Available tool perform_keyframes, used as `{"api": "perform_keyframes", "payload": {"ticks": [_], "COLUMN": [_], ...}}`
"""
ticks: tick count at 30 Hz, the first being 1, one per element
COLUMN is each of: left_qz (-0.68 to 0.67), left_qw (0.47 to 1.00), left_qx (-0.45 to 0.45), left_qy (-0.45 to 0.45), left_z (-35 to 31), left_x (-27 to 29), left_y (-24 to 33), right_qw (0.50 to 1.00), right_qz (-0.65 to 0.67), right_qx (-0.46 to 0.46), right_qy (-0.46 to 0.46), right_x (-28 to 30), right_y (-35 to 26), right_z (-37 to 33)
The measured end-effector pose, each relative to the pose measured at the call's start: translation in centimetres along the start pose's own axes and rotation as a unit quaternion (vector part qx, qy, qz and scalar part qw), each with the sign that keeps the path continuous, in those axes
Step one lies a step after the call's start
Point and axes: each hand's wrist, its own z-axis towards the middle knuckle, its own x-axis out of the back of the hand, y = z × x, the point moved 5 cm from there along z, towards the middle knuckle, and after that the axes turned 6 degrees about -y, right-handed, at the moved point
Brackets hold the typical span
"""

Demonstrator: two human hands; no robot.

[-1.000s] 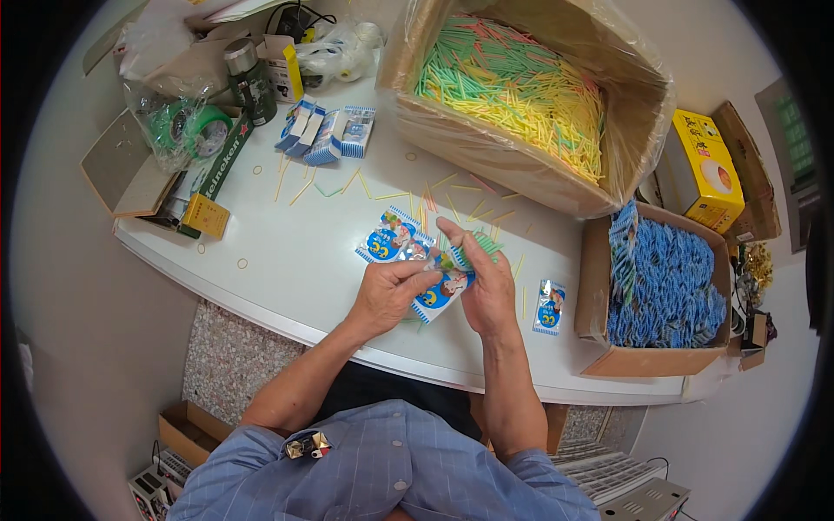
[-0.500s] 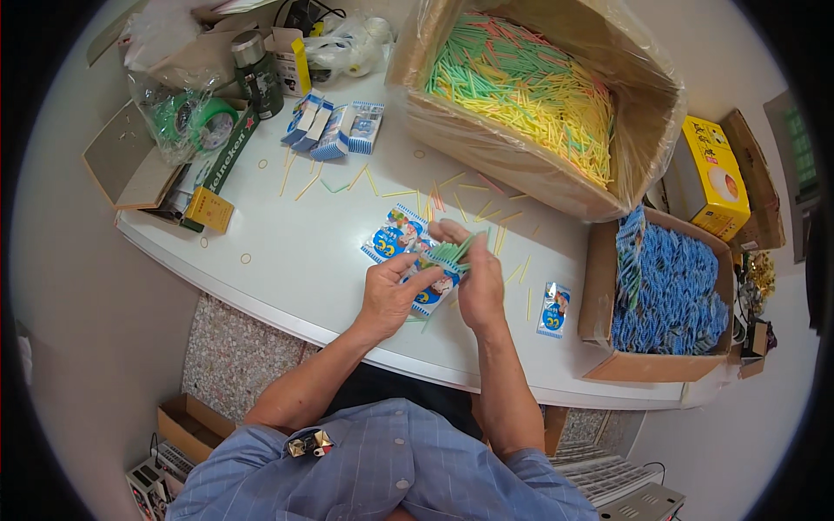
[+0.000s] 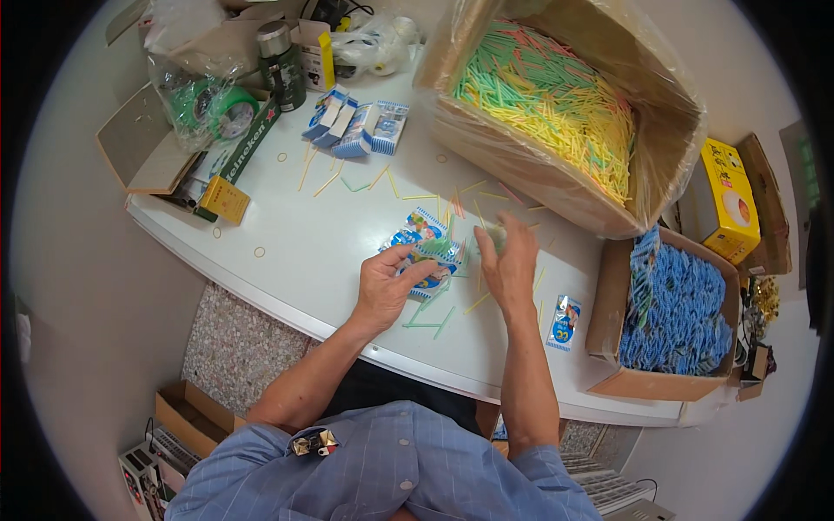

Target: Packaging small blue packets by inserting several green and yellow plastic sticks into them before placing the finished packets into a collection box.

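Both hands work over small blue packets on a white table.
Left hand (image 3: 385,291) pins a packet (image 3: 432,260) flat, steadying it; right hand (image 3: 511,260) pinches thin sticks (image 3: 493,234) above, near the stick-filled box (image 3: 556,113).

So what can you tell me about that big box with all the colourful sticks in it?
The big cardboard box sits at the far side of the white table, open at the top and tilted toward the person. A clear plastic liner hangs over its rim. It is heaped with thin sticks, mostly yellow and green, some pink. A few loose ones lie on the table beside it. Neither hand touches it.
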Motion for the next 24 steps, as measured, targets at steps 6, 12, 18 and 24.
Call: {"api": "perform_keyframes", "payload": {"ticks": [6,12,18,24], "left_qz": [0.083,-0.020,0.043,0.079], "left_qw": [0.994,0.995,0.991,0.989], "left_qx": [-0.057,-0.060,-0.059,-0.007], "left_qy": [-0.042,-0.082,-0.116,-0.122], "left_z": [-0.2,0.0,-0.3,-0.3], "left_x": [0.0,-3.2,-2.7,-1.9], "left_y": [0.8,2.3,0.9,-0.5], "right_qw": [0.884,0.862,0.853,0.883], "right_qz": [0.450,0.501,0.519,0.458], "right_qx": [-0.010,-0.062,-0.044,-0.079], "right_qy": [-0.126,-0.042,-0.014,-0.061], "right_x": [3.1,2.8,2.8,2.9], "right_y": [-4.7,-3.3,-3.4,-2.7], "right_z": [-3.7,-5.8,-6.0,-6.9]}}
